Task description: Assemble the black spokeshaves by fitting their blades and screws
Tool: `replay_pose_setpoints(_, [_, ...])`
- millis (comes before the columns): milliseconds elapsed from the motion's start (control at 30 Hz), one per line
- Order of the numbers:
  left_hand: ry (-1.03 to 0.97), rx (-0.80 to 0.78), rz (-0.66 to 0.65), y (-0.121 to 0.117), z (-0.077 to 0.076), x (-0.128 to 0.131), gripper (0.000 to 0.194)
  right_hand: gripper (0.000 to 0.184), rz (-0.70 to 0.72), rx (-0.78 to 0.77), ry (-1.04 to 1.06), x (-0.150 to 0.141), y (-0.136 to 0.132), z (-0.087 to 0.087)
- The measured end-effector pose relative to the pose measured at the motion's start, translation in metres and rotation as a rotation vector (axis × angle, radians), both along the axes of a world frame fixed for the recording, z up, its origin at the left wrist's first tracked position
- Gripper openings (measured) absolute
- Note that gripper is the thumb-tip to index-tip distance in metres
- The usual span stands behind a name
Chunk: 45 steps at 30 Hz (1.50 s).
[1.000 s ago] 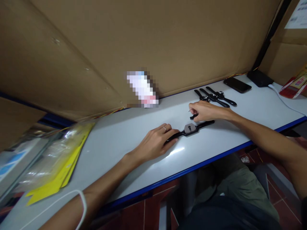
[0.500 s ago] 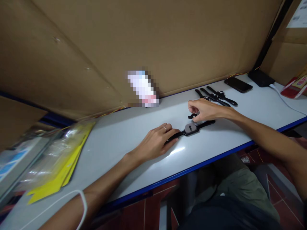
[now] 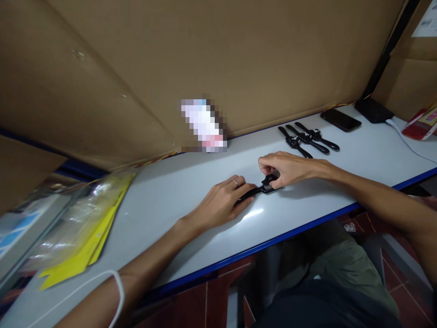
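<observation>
A black wristwatch (image 3: 254,191) lies face down on the grey table (image 3: 177,191). My left hand (image 3: 220,204) lies flat on its near strap, fingers stretched out and pressing it down. My right hand (image 3: 285,167) hovers over the watch body, fingers pinched on a small black part (image 3: 271,178) that rests against the case. The watch's far strap is hidden under my right hand.
Three more black watches (image 3: 307,139) lie in a row behind my right hand. Beyond them are a dark phone (image 3: 340,120), a black box (image 3: 373,110) with a white cable (image 3: 409,146) and red packets (image 3: 419,125). Clear and yellow bags (image 3: 78,228) lie at the left. Cardboard walls stand behind.
My right hand lifted the small black part off the table, then moved left and down onto the watch body, covering it. My left hand has stayed on the strap.
</observation>
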<state>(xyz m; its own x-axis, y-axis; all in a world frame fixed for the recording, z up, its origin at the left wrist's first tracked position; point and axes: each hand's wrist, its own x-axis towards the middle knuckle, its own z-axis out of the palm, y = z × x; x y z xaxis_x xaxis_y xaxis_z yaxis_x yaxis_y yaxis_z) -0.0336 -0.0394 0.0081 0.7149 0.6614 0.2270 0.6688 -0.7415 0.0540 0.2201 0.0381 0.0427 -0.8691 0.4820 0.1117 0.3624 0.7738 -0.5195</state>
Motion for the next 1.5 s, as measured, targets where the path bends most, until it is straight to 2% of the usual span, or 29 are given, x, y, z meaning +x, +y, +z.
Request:
replay_pose_setpoints(233, [0.006,-0.005,-0.007,0.0,0.001,0.001,0.031,0.028,0.027,0.069,-0.019,0.001,-0.002,0.001])
replay_pose_setpoints(433, [-0.009,-0.006,0.0,-0.001,0.001,0.001,0.031,0.024,0.013,0.063,-0.012,0.001,-0.002,0.004])
replay_pose_setpoints(533, [-0.014,-0.02,0.005,0.0,0.001,0.001,0.032,0.017,-0.098,0.06,0.091,0.005,0.006,0.006])
replay_pose_setpoints(667, [-0.009,-0.021,0.009,0.0,0.0,0.001,0.032,0.011,-0.349,0.116,0.23,0.013,0.026,0.002])
replay_pose_setpoints(767, [-0.003,-0.022,0.012,0.0,-0.001,0.0,0.031,0.015,-0.487,0.202,0.154,0.018,0.038,-0.005])
replay_pose_setpoints(833, [-0.003,-0.014,0.01,0.0,-0.001,0.001,0.031,0.022,-0.519,0.266,0.057,0.019,0.039,-0.01])
replay_pose_setpoints(967, [-0.007,0.003,-0.002,0.0,0.0,0.001,0.031,0.036,-0.463,0.364,-0.087,0.018,0.035,-0.019])
replay_pose_setpoints(1100, [0.002,-0.002,0.002,0.0,0.0,0.001,0.032,0.044,-0.416,0.397,-0.145,0.015,0.034,-0.026])
replay_pose_setpoints(1300, [0.004,-0.01,-0.002,0.001,0.0,0.001,0.033,0.028,-0.361,0.386,-0.256,0.017,0.036,-0.024])
replay_pose_setpoints(1500, [-0.006,-0.007,-0.009,0.001,-0.001,0.0,0.032,0.026,-0.366,0.351,-0.347,0.021,0.032,-0.014])
